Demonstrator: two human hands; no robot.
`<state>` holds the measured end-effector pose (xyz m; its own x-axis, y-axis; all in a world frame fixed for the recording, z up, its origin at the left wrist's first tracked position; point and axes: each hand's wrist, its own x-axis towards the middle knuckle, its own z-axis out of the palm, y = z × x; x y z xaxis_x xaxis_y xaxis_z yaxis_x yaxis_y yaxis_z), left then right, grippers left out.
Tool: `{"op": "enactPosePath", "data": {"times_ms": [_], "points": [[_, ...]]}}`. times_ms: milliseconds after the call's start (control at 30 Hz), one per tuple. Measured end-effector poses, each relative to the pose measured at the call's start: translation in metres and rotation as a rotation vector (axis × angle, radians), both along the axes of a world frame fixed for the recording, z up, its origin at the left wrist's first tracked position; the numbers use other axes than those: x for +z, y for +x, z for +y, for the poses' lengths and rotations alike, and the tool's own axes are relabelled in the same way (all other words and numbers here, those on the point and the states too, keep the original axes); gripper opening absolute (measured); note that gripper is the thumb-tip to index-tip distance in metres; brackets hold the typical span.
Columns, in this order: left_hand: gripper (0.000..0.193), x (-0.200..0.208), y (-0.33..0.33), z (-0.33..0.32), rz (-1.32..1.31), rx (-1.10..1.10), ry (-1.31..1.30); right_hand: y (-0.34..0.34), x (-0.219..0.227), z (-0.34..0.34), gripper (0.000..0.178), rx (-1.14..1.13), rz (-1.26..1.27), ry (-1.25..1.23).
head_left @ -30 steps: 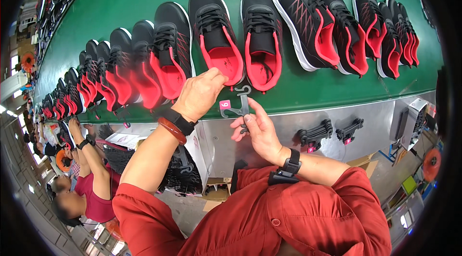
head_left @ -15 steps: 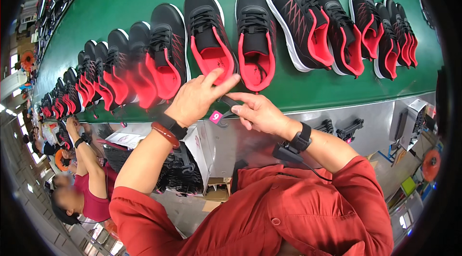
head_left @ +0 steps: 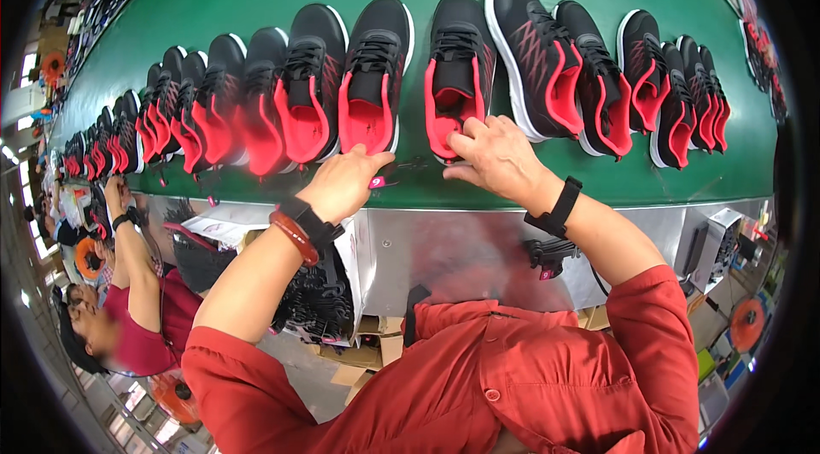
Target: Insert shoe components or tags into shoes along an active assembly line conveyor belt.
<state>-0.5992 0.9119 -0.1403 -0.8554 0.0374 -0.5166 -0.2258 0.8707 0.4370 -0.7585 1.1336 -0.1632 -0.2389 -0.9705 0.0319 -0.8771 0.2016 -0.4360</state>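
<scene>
A black sneaker with red lining and white sole stands toe away from me, its heel pinched by my right hand, fingertips at the opening and thumb below. To its left, a matching sneaker stands with its heel against my left hand. My left fingers are closed at that heel; what they grip is partly hidden. A small pink tag shows under my left thumb, beside a thin dark shoe hanger, blurred, near the belt's edge.
More such sneakers line the green belt on both sides. Below the edge, a white box holds several black hangers, and another hanger bundle hangs at the right. A person in a dark red top works at the left.
My right hand has left the tagged hanger and moved right and up to the sneaker's heel. My left hand has shifted slightly left and down. The sneakers have shifted a little.
</scene>
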Motion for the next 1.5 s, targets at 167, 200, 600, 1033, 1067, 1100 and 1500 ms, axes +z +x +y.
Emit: {"op": "enactPosePath", "data": {"times_ms": [167,200,600,1033,1067,1100,1500], "points": [[0.051,0.004,-0.009,0.012,-0.08,0.086,0.055,0.004,0.003,-0.018,0.031,0.057,0.179,0.011],[0.051,0.004,-0.009,0.013,-0.079,0.089,0.053,0.004,0.003,-0.019,0.03,0.076,0.197,0.034],[0.047,-0.002,-0.004,0.021,-0.017,0.163,0.025,0.004,0.005,-0.032,0.012,0.09,0.211,0.011],[0.081,-0.003,-0.014,0.053,-0.054,0.169,0.213,-0.026,-0.014,0.002,0.024,-0.054,-0.081,-0.203],[0.086,0.002,-0.016,0.051,0.006,0.089,0.13,-0.029,-0.009,0.013,0.019,-0.075,-0.084,-0.272],[0.078,0.016,-0.026,0.054,-0.057,0.062,-0.006,-0.033,-0.002,0.024,0.015,-0.096,-0.086,-0.331],[0.043,-0.023,-0.108,0.163,0.429,-0.04,-0.113,0.004,0.028,0.252,0.036,0.087,-0.08,0.478]]}}
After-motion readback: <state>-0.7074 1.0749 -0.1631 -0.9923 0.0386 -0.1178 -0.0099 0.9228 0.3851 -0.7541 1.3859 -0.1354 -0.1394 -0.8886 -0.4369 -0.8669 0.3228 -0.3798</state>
